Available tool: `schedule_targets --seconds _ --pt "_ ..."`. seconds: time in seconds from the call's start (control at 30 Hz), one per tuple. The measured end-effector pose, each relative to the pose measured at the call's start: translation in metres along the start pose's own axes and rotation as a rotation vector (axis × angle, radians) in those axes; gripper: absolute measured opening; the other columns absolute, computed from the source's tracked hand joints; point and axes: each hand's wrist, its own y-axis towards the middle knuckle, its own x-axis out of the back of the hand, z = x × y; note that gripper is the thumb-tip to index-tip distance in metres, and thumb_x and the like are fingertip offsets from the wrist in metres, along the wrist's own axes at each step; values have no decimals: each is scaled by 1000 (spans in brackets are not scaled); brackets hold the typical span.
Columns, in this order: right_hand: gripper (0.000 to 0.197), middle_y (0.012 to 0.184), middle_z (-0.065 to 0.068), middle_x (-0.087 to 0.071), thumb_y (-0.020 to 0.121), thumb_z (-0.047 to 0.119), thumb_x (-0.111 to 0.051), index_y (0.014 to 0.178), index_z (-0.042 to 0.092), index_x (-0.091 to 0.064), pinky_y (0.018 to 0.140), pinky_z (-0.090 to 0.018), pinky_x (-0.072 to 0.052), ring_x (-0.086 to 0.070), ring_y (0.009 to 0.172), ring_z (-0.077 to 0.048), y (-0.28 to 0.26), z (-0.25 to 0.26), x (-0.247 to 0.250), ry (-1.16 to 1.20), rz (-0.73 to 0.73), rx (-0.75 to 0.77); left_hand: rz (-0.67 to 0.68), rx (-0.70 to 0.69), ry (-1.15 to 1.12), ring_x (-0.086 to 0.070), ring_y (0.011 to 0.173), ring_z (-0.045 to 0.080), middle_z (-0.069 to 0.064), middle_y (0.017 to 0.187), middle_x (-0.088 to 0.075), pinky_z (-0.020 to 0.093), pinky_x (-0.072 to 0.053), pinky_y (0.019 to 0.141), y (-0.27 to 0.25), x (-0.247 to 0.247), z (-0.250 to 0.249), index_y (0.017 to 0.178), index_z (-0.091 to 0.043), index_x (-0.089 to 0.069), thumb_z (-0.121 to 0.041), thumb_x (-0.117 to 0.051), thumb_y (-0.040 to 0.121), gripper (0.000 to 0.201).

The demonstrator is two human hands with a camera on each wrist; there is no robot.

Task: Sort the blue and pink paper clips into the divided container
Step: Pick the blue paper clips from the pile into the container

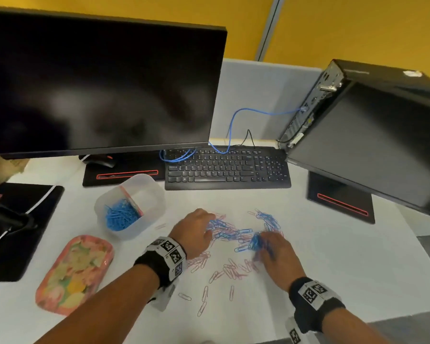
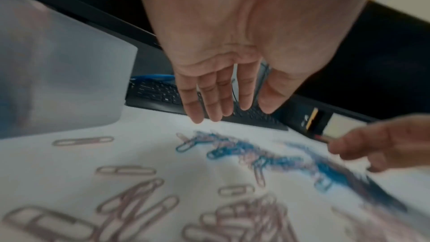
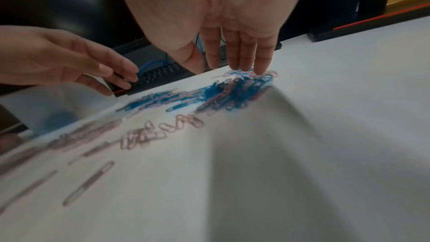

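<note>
A translucent divided container (image 1: pixel 151 194) stands at centre left of the table; blue clips (image 1: pixel 118 217) fill its near compartment, and the other side of its pink divider looks empty. A mixed pile of blue and pink paper clips (image 1: pixel 233 232) lies between my hands. Loose pink clips (image 1: pixel 230 269) are scattered nearer me. My left hand (image 1: pixel 207 223) hovers over the pile's left end with straight fingers (image 2: pixel 218 109), holding nothing. My right hand (image 1: pixel 261 242) has straight fingertips (image 3: pixel 259 69) touching the pile's right end.
A black keyboard (image 1: pixel 227 170) lies behind the pile, with a blue cable (image 1: pixel 233 125) over it. A large monitor (image 1: pixel 97 83) stands at the back left and a tilted one (image 1: pixel 370 150) at the right. A flowered pink tray (image 1: pixel 75 271) and a black pad (image 1: pixel 18 219) are at the left.
</note>
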Motion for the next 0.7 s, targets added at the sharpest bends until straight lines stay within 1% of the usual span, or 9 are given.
schedule_targets --seconds 0.1,0.2,0.3,0.47,0.57,0.6,0.63,0.67,0.7 --pt "54 149 -2 -36 91 33 -53 141 21 -39 116 -33 -24 -29 140 -22 -3 -12 -4 -166 16 32 172 5 220 -20 144 23 3 158 -18 38 -23 116 9 -21 4 149 -24 -25 -31 -45 94 59" --pt "73 160 -4 0 92 56 -35 151 24 -9 119 -36 -7 2 147 -23 -3 -14 -7 -328 135 14 239 -20 433 1 148 28 6 161 3 44 -10 119 9 -33 9 150 -32 -13 -40 -43 93 65" --pt "80 153 -3 31 84 74 -18 146 38 19 116 -45 7 28 141 -29 -5 -17 -13 -490 283 53 303 -28 509 18 145 32 4 157 23 53 3 118 2 -41 11 148 -44 -1 -52 -35 94 65" --pt "81 146 -5 43 80 82 -17 140 47 25 109 -50 24 43 132 -33 2 -20 -13 -549 388 113 340 -64 558 36 135 32 0 145 42 64 14 109 -14 -56 22 138 -55 20 -66 -32 88 73" --pt "79 150 -3 33 85 76 -22 146 43 15 114 -47 16 32 139 -31 6 -19 -7 -495 302 182 310 -62 534 35 135 30 0 146 40 63 12 109 -21 -57 21 130 -57 29 -68 -30 86 74" --pt "76 156 -2 19 87 72 -27 149 40 3 117 -45 7 20 144 -29 7 -18 -4 -448 241 218 276 -46 517 31 138 29 0 149 36 61 10 111 -23 -55 20 136 -54 25 -66 -30 87 74" --pt "69 158 0 -5 88 66 -35 148 38 -16 118 -42 -5 0 147 -28 6 -17 -2 -387 175 255 234 -23 492 25 142 28 -2 152 29 59 7 112 -26 -55 19 143 -49 16 -63 -30 88 73" --pt "59 150 1 -32 88 59 -41 141 35 -36 115 -39 -21 -26 140 -25 6 -16 -1 -331 110 286 189 1 456 16 145 27 -3 155 21 57 3 115 -28 -54 19 147 -44 3 -59 -32 90 69" --pt "47 130 5 -52 86 54 -46 127 31 -52 105 -35 -35 -45 122 -20 6 -14 1 -279 49 306 132 10 417 2 147 27 -1 159 7 56 -6 117 -31 -52 18 148 -40 -13 -54 -36 90 64"
